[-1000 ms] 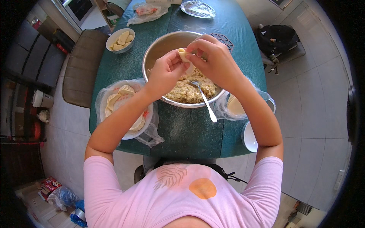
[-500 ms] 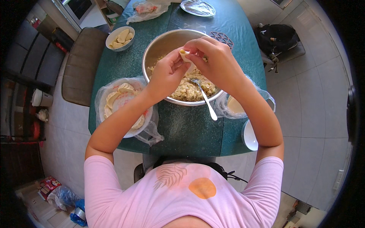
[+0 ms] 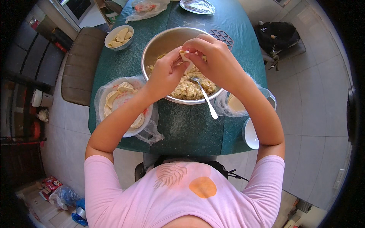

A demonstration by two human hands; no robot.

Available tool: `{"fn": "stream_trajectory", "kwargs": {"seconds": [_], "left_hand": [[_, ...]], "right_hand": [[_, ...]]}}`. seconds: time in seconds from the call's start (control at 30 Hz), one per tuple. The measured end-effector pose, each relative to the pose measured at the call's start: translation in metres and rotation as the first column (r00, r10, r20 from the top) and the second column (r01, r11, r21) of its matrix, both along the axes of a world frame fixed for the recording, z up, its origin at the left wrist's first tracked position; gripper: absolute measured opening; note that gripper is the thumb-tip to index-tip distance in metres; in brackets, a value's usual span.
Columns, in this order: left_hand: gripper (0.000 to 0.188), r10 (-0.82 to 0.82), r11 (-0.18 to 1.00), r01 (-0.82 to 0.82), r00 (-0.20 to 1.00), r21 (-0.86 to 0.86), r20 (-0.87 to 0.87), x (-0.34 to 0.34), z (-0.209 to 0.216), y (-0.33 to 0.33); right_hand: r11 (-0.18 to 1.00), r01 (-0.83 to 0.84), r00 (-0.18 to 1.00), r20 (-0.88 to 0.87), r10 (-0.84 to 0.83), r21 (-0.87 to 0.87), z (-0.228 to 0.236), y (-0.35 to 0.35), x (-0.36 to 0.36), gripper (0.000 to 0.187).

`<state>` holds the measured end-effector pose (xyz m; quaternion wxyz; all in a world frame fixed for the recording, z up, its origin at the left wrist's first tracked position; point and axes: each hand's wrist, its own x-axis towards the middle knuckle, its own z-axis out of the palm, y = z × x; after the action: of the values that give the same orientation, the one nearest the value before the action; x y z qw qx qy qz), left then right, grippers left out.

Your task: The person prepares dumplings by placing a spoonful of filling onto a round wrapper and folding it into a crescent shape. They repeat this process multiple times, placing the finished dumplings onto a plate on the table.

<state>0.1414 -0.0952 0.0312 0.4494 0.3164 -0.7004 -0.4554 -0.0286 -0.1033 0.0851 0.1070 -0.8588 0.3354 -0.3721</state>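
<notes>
Over a large steel bowl (image 3: 152,43), both hands pinch a small pale dumpling (image 3: 184,56) between fingertips and thumbs. My left hand (image 3: 166,74) grips its left side, and my right hand (image 3: 215,57) closes on it from the right, hiding much of it. Beneath them the bowl holds a chunky pale filling (image 3: 186,90). A metal spoon (image 3: 208,99) stands in the filling, its white-looking handle leaning out over the near rim. Beside my left forearm, finished dumplings (image 3: 110,98) line a plastic-covered white plate (image 3: 133,132). Near my right forearm lie round dough wrappers (image 3: 235,103) in a clear bag.
A bowl of dumplings (image 3: 122,36) stands at the far left of the green table (image 3: 182,131). A white bowl (image 3: 250,135) sits at the near right edge. Farther back are a dark lattice trivet (image 3: 224,37), a film-covered plate (image 3: 197,7) and a plastic bag (image 3: 146,9).
Both hands stay pinched on the dumpling over the bowl, with only slight finger movement. The whole view has shifted a little.
</notes>
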Motion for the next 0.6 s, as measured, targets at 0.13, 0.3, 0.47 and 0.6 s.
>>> {"fn": "stream_trajectory", "kwargs": {"seconds": [0.13, 0.3, 0.47, 0.6], "left_hand": [[0.030, -0.019, 1.000, 0.019, 0.999, -0.004, -0.040, -0.0013, -0.0005, 0.0006], [0.029, -0.014, 1.000, 0.016, 0.996, 0.024, -0.083, -0.0034, 0.0010, 0.0019], [0.028, -0.040, 0.994, 0.055, 0.987, 0.092, -0.153, -0.0042, -0.0007, 0.0012], [0.028, -0.068, 0.981, 0.101, 0.978, 0.163, -0.198, -0.0043, -0.0061, -0.0009]], "right_hand": [[1.000, 0.005, 1.000, 0.007, -0.005, -0.004, 0.0004, -0.0001, 0.0007, 0.012], [0.999, 0.024, 1.000, 0.011, -0.023, -0.046, -0.0002, 0.0003, 0.0014, 0.010], [0.999, 0.038, 0.999, -0.013, -0.039, -0.027, -0.0012, -0.0014, 0.0017, 0.010], [0.999, 0.038, 0.997, -0.072, -0.040, -0.033, -0.0010, -0.0027, 0.0015, 0.010]]}}
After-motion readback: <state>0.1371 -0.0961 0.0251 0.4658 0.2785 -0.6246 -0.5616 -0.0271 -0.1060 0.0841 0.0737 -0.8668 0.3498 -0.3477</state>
